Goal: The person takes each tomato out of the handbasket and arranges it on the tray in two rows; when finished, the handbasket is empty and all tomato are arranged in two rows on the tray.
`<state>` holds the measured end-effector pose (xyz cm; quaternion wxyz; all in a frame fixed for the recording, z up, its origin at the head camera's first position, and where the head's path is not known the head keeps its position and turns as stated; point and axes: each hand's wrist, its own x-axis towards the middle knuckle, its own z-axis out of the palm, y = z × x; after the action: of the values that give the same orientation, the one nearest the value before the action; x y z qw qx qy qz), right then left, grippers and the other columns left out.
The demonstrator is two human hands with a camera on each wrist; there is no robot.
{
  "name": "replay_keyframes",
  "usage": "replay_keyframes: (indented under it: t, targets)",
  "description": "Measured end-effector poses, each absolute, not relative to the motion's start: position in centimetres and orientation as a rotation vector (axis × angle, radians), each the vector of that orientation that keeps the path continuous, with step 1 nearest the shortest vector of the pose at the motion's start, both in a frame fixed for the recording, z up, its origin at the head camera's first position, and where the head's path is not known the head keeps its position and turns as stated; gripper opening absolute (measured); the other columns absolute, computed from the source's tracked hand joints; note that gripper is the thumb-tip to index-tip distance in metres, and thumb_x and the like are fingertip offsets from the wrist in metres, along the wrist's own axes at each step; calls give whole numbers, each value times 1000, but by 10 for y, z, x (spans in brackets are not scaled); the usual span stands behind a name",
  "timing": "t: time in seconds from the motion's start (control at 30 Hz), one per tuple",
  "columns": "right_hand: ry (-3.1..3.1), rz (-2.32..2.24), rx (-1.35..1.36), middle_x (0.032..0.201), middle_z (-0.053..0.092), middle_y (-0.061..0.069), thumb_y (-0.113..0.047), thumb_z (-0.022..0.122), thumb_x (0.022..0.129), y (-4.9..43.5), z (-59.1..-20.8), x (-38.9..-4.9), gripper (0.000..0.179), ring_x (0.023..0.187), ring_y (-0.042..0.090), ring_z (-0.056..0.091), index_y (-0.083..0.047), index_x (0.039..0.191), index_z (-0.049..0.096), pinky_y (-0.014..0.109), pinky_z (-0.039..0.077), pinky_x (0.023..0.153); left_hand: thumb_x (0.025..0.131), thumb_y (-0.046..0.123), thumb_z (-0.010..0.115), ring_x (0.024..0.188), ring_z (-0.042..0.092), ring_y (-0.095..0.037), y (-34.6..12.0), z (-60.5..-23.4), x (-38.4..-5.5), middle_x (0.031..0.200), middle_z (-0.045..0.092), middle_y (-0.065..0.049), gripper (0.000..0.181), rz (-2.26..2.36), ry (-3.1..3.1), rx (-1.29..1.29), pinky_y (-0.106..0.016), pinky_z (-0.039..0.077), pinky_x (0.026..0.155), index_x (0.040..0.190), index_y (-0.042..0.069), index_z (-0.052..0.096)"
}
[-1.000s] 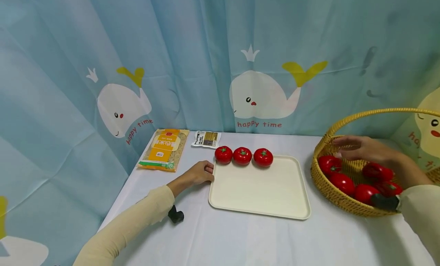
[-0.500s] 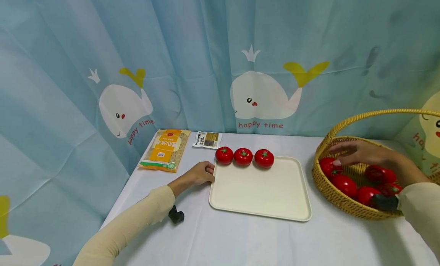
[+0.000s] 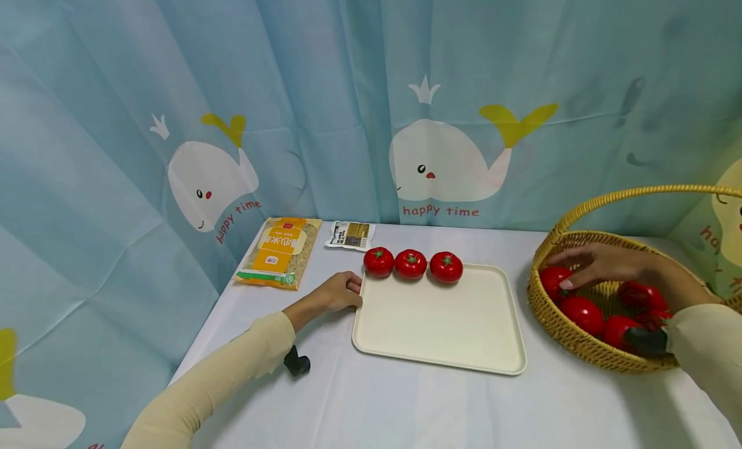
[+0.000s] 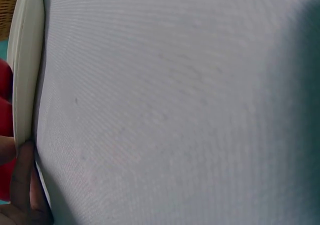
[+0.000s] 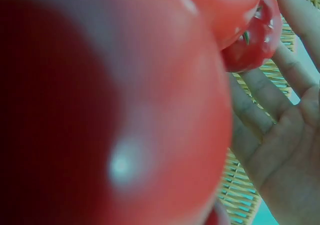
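My left hand [image 3: 339, 292] pinches the left rim of a cream rectangular tray [image 3: 437, 326]. In the left wrist view, the thumb and fingers [image 4: 22, 177] meet at the tray's rim [image 4: 27, 75]. My right hand [image 3: 614, 267] is inside a woven basket [image 3: 547, 323], fingers reaching over a red tomato [image 3: 553, 283] at its left side, thumb beside it. The right wrist view shows the fingers [image 5: 262, 92] long and spread behind that tomato [image 5: 256, 40], fingertips hidden. Another tomato [image 5: 170, 110] fills much of that view. Three tomatoes [image 3: 410, 265] sit in a row along the tray's far edge.
More tomatoes [image 3: 581, 315] lie in the basket, whose tall handle [image 3: 637, 189] arches over the right hand. A yellow-labelled food bag [image 3: 279, 252] and a small packet [image 3: 350, 235] lie at the back left. A blue whale-print curtain [image 3: 324, 114] stands behind the white-covered table.
My right hand has lowered into the basket and moved slightly left, its thumb coming down beside the leftmost tomato. The left hand stays on the tray's rim.
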<state>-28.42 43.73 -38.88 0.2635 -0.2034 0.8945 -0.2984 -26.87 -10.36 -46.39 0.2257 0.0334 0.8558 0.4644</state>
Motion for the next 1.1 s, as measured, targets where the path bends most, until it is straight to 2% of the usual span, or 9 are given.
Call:
replay_keyframes:
  t: [0.23,0.37,0.7,0.93,1.1]
  targets:
    - [2399,-801,-534,144,49,26,-23,72,91,436,-388,-284,57,106,-18,43,-1,140,54,25,52,85,79,2,71,88,57,-17,-104,-464,-268,102,59,-10,43,1284,2358,95,-25,57,74,120,-1,58]
    - [2432,-759,-560,141,53,23,-23,73,90,436,-389,-284,55,106,-18,44,-2,138,57,24,52,84,79,1,71,88,56,-17,-103,-463,-268,102,59,-9,44,1283,2361,94,-24,57,74,120,-1,58]
    - [2475,-729,-570,136,59,20,-24,73,90,436,-387,-285,54,106,-11,50,-1,137,58,21,52,82,79,0,71,87,57,-17,-102,-463,-268,102,59,-10,45,1285,2355,90,-25,58,74,121,-1,57]
    - [2335,-917,-425,128,61,19,-17,66,96,439,-377,-283,58,97,10,69,10,142,43,29,59,83,78,2,72,89,57,-17,-102,-462,-268,102,60,-9,45,1252,2377,82,-24,56,75,121,1,58]
    - [2382,-982,-387,130,56,13,-17,64,97,440,-371,-277,55,97,7,68,9,141,43,31,60,83,78,1,72,88,57,-17,-103,-462,-268,101,59,-9,45,1280,2355,82,-25,58,74,121,0,58]
